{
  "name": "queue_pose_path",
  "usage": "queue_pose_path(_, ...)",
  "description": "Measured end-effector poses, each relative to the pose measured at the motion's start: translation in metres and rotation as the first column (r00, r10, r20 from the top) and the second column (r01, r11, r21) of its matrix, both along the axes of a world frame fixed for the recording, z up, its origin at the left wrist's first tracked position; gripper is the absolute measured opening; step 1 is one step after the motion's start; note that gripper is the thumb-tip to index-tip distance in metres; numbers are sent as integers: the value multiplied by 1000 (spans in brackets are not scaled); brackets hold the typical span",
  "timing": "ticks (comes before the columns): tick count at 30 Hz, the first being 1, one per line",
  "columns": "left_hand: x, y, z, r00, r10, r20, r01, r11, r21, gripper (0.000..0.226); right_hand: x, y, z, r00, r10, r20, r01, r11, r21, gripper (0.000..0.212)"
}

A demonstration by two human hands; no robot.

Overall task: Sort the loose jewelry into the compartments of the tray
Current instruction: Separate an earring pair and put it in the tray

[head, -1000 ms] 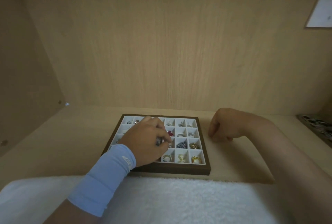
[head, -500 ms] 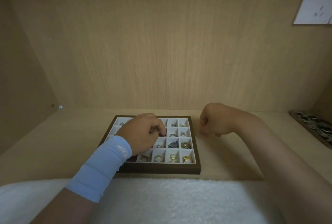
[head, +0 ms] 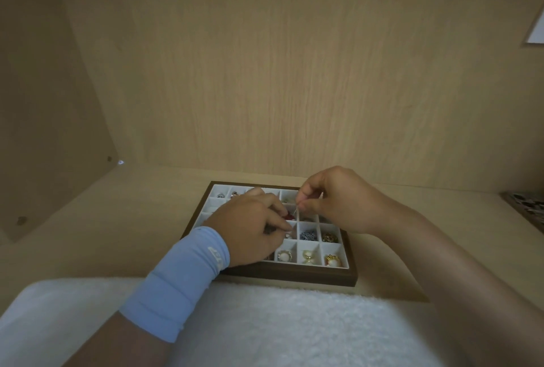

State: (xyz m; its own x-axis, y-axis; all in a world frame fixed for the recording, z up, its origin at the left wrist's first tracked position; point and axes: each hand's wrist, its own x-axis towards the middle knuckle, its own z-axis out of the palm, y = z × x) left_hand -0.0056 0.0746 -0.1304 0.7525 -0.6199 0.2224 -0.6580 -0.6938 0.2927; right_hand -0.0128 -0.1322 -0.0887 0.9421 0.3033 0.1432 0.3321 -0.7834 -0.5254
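A dark wooden tray [head: 288, 276] with white compartments lies on the shelf, holding rings, earrings and a blue-grey chain [head: 308, 235]. My left hand [head: 250, 231], wearing a light blue wrist sleeve, lies over the tray's middle with fingers curled, pinching something small I cannot make out. My right hand [head: 332, 199] hovers over the tray's upper right and pinches a thin silvery piece [head: 298, 210] between thumb and forefinger. A red piece [head: 290, 216] shows between the two hands. The left hand hides several compartments.
A white fluffy towel [head: 265, 325] covers the front edge below the tray. A second dark tray [head: 527, 210] with pieces sits at the far right. Wooden walls close in at the back and left. A white wall plate [head: 537, 31] is at the upper right.
My right hand has moved left from the shelf beside the tray to above it and now pinches a thin piece. My left hand stays over the tray's middle.
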Motion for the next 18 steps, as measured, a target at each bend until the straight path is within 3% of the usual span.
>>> queue_pose_path(7, 7, 20, 0, 993, 73, -92, -87, 984, -158, 19, -3, 22, -16, 997, 74, -36, -81, 969, -233, 9)
queue_pose_path(10, 4, 19, 0, 993, 62, -95, -78, 982, -170, 18, -2, 23, -16, 996, 83, -29, -88, 964, -249, 10)
queue_pose_path(13, 0, 16, 0, 996, 4, -89, -19, 987, -161, 20, -3, 18, -9, 997, 80, -18, -82, 969, -231, 14)
queue_pose_path(18, -4, 8, -2, 999, -1, -50, 0, 1000, -25, 24, -10, 16, -1, 995, 77, -65, -95, 938, -332, 22)
